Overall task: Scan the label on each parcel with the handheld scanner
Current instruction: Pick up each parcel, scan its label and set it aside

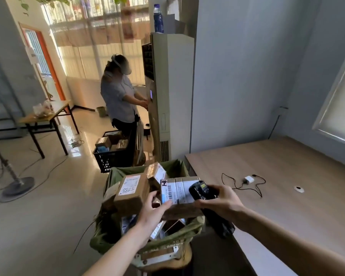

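Note:
My left hand [153, 211] grips the near left corner of a brown cardboard parcel [184, 210], its white barcode label [177, 191] facing up. My right hand [221, 200] holds the black handheld scanner [200, 189] just over the label's right end, its small screen facing me. The parcel sits above a green sack [116, 234] filled with several other parcels. One of them [131, 193] shows a label with "5288" handwritten on it. Another small box [156, 173] leans behind.
A wooden table [287, 186] spreads to the right, carrying a white charger with black cable [248, 180] and a small white disc [299, 189]. Another person [120, 100] stands at a tall cabinet [171, 96]. A black crate [112, 154] of boxes sits on the floor.

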